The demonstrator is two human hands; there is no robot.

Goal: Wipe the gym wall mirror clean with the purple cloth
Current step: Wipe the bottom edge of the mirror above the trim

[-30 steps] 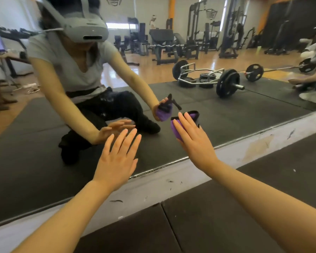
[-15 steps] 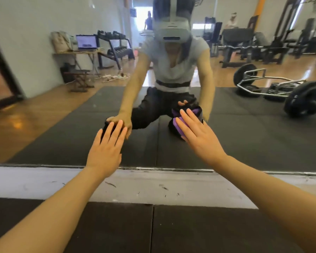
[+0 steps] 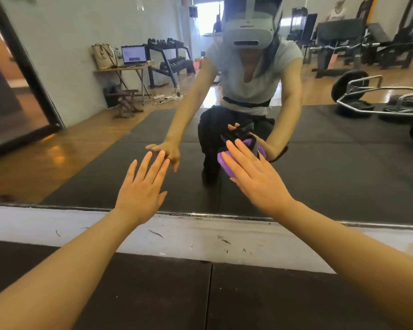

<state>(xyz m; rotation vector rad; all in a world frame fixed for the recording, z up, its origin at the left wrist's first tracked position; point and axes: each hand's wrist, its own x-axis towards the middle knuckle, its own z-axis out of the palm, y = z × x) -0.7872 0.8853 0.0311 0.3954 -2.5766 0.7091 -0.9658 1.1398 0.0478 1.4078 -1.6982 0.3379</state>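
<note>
Nearest lay a dark rubber floor mat [image 3: 153,294], split by a seam, butting against a scuffed white base strip [image 3: 200,236] that ran under the lower edge of the wall mirror [image 3: 81,170]. Both forearms reached forward over the mat and strip to the glass. The left hand [image 3: 142,186] was flat and spread, fingers straight, fingertips on or just at the mirror and holding nothing. The right hand [image 3: 255,175] also had straight fingers, its palm pressing the purple cloth [image 3: 224,160] against the mirror; part of the cloth showed past the fingertips on the left side, with a darker fold above it.

Farther off, in the reflection, more black matting gave way to wooden flooring. A folding table [image 3: 126,67] stood against the pale wall, carrying an open laptop [image 3: 134,54] and a tan bag [image 3: 104,57] whose contents were hidden. Beside it stood a dumbbell rack [image 3: 169,58] loaded with dumbbells. A barbell frame with plates [image 3: 372,98] lay at the right, weight machines behind.
</note>
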